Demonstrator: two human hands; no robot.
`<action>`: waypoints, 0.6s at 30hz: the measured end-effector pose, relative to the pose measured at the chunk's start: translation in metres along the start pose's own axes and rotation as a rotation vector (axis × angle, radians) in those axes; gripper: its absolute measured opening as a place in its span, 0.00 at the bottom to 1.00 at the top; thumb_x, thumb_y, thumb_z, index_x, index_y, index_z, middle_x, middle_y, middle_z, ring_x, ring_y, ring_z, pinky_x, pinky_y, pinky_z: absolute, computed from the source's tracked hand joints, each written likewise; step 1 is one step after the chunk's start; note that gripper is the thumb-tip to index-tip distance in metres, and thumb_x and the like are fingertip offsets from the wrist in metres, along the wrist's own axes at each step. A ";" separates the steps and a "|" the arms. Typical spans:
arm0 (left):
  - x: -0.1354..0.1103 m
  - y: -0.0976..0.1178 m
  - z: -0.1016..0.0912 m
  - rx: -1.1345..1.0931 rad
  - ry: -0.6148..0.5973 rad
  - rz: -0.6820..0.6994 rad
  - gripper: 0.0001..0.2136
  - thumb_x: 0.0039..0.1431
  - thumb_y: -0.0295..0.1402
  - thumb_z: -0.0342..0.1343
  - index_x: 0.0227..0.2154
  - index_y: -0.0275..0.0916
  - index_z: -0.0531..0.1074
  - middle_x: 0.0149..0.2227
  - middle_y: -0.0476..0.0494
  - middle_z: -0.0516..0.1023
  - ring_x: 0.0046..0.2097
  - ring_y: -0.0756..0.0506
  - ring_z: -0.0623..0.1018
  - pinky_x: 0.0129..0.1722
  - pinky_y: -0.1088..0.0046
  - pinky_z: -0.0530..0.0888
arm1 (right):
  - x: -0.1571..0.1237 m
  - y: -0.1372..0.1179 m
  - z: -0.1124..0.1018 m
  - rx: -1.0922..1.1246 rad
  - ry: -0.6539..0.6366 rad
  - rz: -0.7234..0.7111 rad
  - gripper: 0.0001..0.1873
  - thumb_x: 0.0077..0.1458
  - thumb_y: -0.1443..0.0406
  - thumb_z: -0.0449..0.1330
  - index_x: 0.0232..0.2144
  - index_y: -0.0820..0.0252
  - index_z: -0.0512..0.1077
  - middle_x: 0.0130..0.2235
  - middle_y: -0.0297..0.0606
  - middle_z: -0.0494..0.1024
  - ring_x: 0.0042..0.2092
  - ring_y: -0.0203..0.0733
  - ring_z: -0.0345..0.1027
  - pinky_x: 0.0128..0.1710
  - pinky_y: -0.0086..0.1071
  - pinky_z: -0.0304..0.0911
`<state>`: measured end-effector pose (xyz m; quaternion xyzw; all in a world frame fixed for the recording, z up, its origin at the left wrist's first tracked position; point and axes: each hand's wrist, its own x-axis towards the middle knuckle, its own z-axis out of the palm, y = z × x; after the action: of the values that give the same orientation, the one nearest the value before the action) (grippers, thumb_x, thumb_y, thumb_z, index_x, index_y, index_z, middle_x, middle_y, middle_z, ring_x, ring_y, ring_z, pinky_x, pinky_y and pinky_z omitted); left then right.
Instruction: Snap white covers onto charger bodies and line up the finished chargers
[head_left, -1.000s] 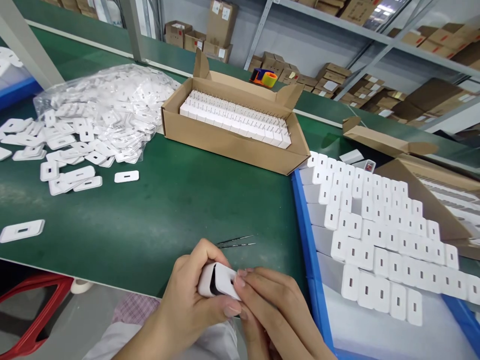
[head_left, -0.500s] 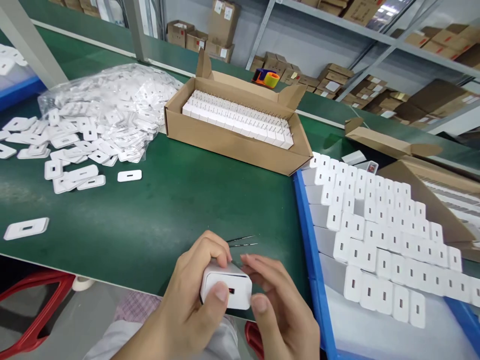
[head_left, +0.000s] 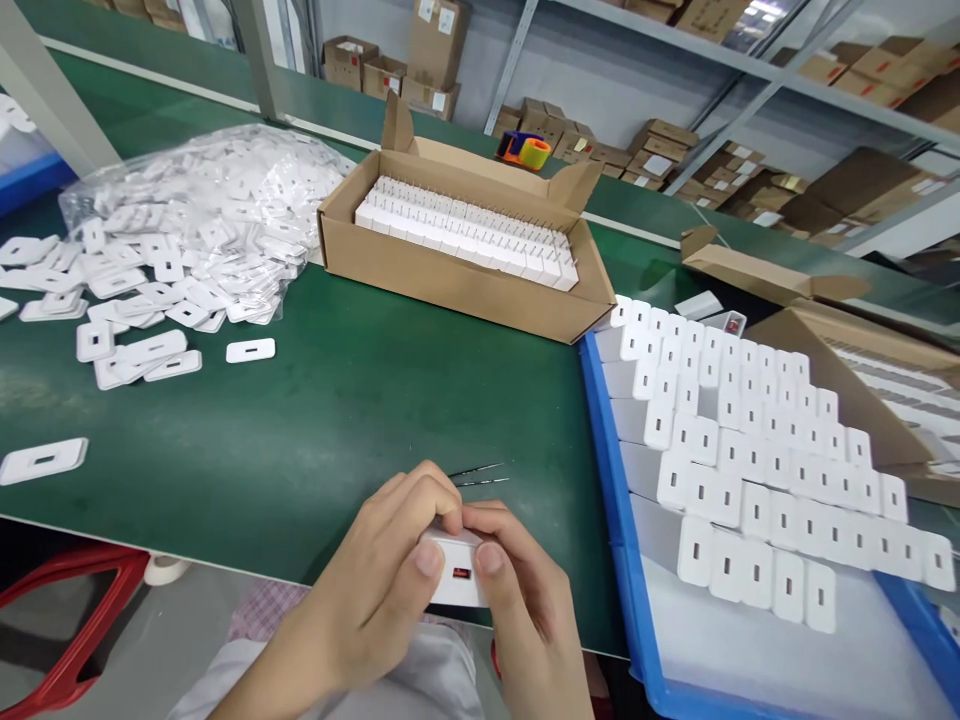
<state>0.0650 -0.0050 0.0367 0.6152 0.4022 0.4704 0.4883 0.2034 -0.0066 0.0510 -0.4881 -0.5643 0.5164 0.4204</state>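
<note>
Near the table's front edge, a white charger [head_left: 457, 592] is held between both hands, its slotted end towards me. A small red and dark part shows inside the slot. My left hand [head_left: 375, 585] wraps its left side, thumb on the end face. My right hand [head_left: 521, 600] closes on the right side, thumb on the face and fingers behind. Two thin metal pins [head_left: 480, 483] stick out beyond my fingers. Loose white slotted end plates [head_left: 250, 350] lie to the left, many spilling from a clear plastic bag [head_left: 225, 180].
A cardboard box [head_left: 450, 290] of white blocks with pins stands at the back. On the right, a blue tray [head_left: 615, 540] holds rows of white chargers [head_left: 726, 565]. Behind it is another open box [head_left: 810, 330]. A tape dispenser [head_left: 525, 150] sits farther back.
My right hand has closed in on the charger, its thumb now pressing the end face. The gap along the end plate's upper edge no longer shows. The view has shifted slightly.
</note>
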 end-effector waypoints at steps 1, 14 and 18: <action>0.000 0.000 0.001 0.003 0.015 -0.034 0.17 0.69 0.47 0.32 0.34 0.43 0.59 0.35 0.49 0.62 0.34 0.46 0.65 0.36 0.69 0.62 | 0.000 0.001 -0.001 -0.013 0.006 -0.001 0.13 0.63 0.55 0.54 0.38 0.52 0.75 0.36 0.32 0.74 0.36 0.34 0.68 0.34 0.22 0.64; 0.001 -0.002 0.010 -0.097 0.062 -0.056 0.03 0.70 0.34 0.42 0.40 0.47 0.59 0.41 0.50 0.64 0.40 0.47 0.67 0.42 0.71 0.65 | -0.003 0.012 -0.009 -0.069 0.090 -0.102 0.08 0.64 0.58 0.54 0.38 0.49 0.73 0.41 0.34 0.73 0.44 0.36 0.68 0.41 0.24 0.66; -0.002 -0.004 0.011 -0.175 0.107 -0.033 0.01 0.70 0.36 0.44 0.41 0.48 0.59 0.39 0.50 0.62 0.38 0.49 0.66 0.38 0.72 0.64 | -0.005 0.016 -0.007 0.150 0.023 0.003 0.12 0.62 0.54 0.56 0.46 0.46 0.71 0.44 0.34 0.75 0.44 0.37 0.71 0.40 0.23 0.68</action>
<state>0.0754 -0.0087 0.0316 0.5375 0.3951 0.5278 0.5258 0.2132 -0.0101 0.0359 -0.4620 -0.5185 0.5522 0.4614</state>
